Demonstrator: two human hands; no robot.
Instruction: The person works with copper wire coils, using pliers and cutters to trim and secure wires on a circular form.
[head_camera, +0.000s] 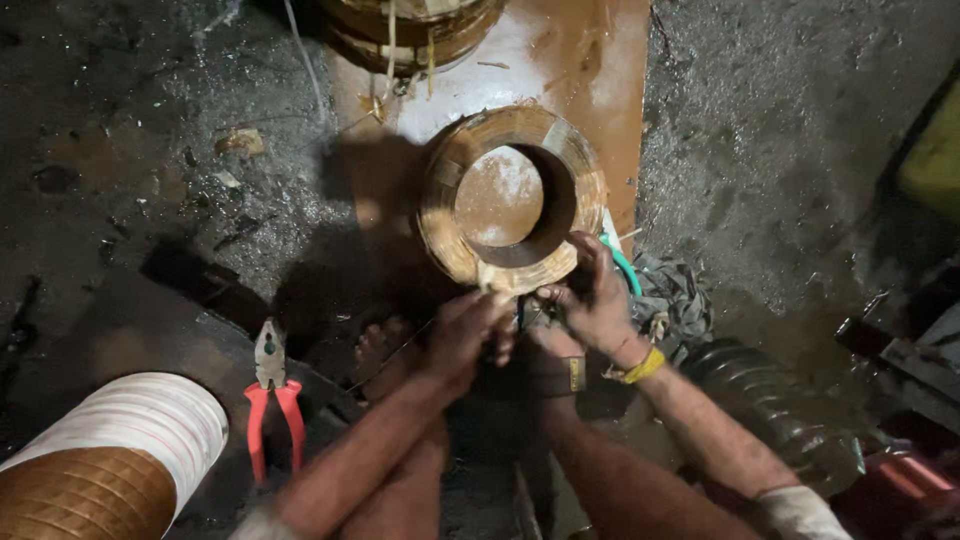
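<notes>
Red-handled pliers (270, 395) lie on the dark floor (120, 180) at lower left. Beside them stands a white-wrapped cylinder (120, 450). Another wound coil (410, 30) sits at the top edge.

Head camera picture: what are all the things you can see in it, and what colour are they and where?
Coil ring: one, golden brown, centre, on a brown board.
Second coil: one, brown, top edge, partly cut off.
Pliers: one, red handles, lower left on the dark floor.
Big roll: one, white and brown, bottom left corner.
Green strip: one, right of the ring.
Left hand: at the ring's lower edge.
Right hand: on the ring's lower right edge, yellow band on the wrist.
</notes>
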